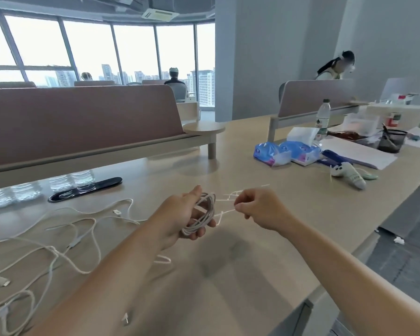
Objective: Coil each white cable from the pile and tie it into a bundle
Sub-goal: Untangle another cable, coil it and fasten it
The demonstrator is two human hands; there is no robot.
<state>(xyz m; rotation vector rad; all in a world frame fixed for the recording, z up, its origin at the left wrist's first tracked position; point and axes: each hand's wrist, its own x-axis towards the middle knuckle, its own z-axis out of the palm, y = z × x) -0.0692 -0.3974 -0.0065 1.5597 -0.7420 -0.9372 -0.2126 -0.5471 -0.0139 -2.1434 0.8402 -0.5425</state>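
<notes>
The left hand (180, 214) grips a coiled white round cable (203, 214). The right hand (257, 208) pinches a thin white tie (224, 211). Next, I think, the tie must wrap round the coil.

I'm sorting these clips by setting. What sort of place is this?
Most likely an open-plan office on a high floor: a long shared desk with padded divider screens, tall windows over city towers, and other people seated at desks behind.

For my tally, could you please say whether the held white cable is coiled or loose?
Coiled: the thin white cable forms stacked loops, held by the left hand.
</notes>
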